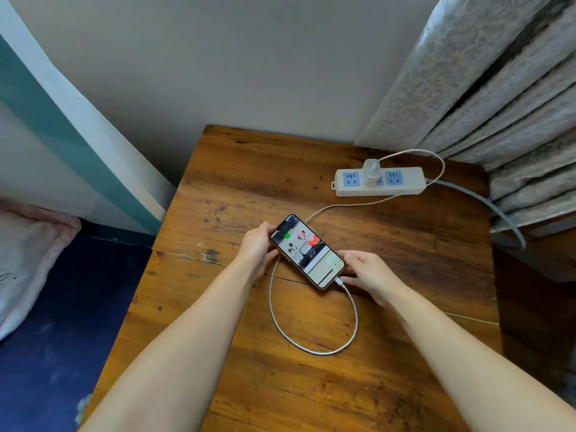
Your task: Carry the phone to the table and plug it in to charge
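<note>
The phone (308, 251) lies slanted over the middle of the wooden table (243, 169), its screen lit with a cartoon wallpaper. My left hand (257, 246) grips its upper left end. My right hand (369, 275) holds its lower right end, fingers by the plug. A white charging cable (314, 349) is plugged into the phone's bottom end, loops toward me, passes under the phone and runs to a white charger (372, 170). The charger sits in a white power strip (405, 182) at the table's back right.
Grey patterned curtains (498, 98) hang at the right, touching the table's back corner. The strip's grey cord (486, 201) drops off the right edge. A bed with a dark blue sheet (62, 322) and a pale pillow (28, 254) lies to the left.
</note>
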A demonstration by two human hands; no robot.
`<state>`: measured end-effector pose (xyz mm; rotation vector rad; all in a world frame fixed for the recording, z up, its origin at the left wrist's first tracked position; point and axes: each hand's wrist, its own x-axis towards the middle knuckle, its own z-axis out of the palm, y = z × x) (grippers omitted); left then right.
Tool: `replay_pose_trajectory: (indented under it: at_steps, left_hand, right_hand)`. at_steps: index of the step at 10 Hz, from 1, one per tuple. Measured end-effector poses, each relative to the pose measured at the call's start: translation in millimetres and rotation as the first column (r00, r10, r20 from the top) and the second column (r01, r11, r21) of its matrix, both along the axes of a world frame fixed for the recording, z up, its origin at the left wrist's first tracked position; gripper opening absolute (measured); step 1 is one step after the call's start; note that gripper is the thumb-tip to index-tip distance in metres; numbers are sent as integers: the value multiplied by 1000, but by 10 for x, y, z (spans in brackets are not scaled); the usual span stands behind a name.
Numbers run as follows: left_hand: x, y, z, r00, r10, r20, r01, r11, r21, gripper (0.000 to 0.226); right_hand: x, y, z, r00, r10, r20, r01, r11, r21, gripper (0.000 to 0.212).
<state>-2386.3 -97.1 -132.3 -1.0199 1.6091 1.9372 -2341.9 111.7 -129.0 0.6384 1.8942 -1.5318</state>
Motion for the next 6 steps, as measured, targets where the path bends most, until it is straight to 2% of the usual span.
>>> replay_pose_trajectory:
  at_steps: [3,4,5,6]
  left_hand:
    - [-119,114,-96,999,26,23,-22,984,-177,27]
    - [-126,128,-70,999,-9,46,19,976,-215,33]
    - [-145,105,-65,998,-42,52,54,963,-264,48]
    - [-131,66,-14,997,-29,78,49,961,-274,53]
  right_hand:
    - [-34,-154,-6,984,161,-79,-130,944,302,39]
    - [-17,-193,15,982,157,-103,-114,933,341,39]
    - [-35,-200,19,985,142,-99,-98,929,358,39]
    - [-41,-177,56,995,97,-37,-81,948,308,40]
